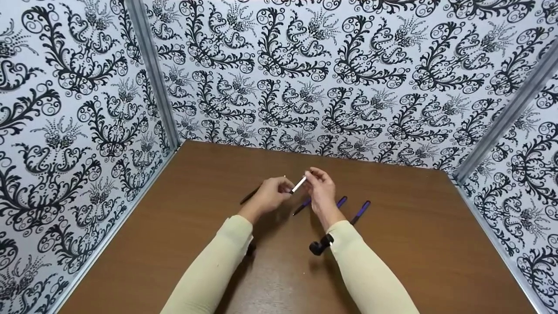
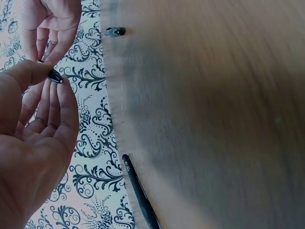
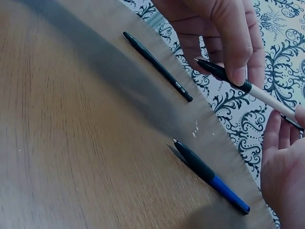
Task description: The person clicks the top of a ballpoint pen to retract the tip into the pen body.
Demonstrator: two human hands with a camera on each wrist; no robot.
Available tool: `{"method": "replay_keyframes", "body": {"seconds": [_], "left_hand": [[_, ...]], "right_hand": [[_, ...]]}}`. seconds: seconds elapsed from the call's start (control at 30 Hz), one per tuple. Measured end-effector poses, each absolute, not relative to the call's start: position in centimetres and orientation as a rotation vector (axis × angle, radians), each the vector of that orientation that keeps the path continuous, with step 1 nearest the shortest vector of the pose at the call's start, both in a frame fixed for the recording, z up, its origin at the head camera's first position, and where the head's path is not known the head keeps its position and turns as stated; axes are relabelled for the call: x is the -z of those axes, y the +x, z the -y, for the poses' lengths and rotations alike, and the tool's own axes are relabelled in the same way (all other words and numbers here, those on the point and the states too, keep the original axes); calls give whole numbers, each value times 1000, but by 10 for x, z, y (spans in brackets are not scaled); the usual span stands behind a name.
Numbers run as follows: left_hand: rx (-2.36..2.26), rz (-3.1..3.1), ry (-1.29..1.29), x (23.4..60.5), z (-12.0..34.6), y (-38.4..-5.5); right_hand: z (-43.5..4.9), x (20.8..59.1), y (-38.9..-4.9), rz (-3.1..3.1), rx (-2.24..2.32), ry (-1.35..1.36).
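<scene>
Head view. A slim, white-barrelled plastic pen with a black grip slants between my left hand and my right hand, above the brown wood-grain table. Only here do three blue-and-black pens show, near my right hand; a plain black pen lies just beside my left.

Left wrist view. My left thumb and fingers pinch the grip; its dark end faces the camera, and the white barrel is hidden.

Right wrist view. Here alone the bare point and the black pocket clip are distinct; my right thumb and fingertips pinch the clip end, partly out of frame. The pen should handle as light, stiff and somewhat slippery along the barrel, so the ribbed grip probably offers the surest hold.
</scene>
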State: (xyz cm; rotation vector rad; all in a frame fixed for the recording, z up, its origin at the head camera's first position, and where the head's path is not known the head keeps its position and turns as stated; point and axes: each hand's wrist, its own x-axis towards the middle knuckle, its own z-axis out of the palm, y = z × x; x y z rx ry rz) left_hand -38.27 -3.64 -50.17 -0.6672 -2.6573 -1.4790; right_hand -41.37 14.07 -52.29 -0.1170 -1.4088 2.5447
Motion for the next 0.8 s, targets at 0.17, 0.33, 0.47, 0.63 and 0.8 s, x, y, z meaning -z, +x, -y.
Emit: {"method": "replay_keyframes", "body": {"seconds": [0.17, 0.33, 0.47, 0.63, 0.8], "left_hand": [[1489, 2671, -647, 503, 37, -384], [1505, 2667, -628, 504, 37, -384], [1501, 2658, -617, 505, 36, -385], [1507, 2644, -613, 506, 36, -385], [1516, 2636, -618, 506, 35, -385]], "right_hand": [[-140, 524, -413, 1443, -2478, -106], [-137, 524, -412, 1478, -2438, -104], [-135, 524, -410, 1487, -2423, -108], [-133, 524, -410, 1486, -2421, -87], [-132, 525, -410, 1504, -2408, -75]]}}
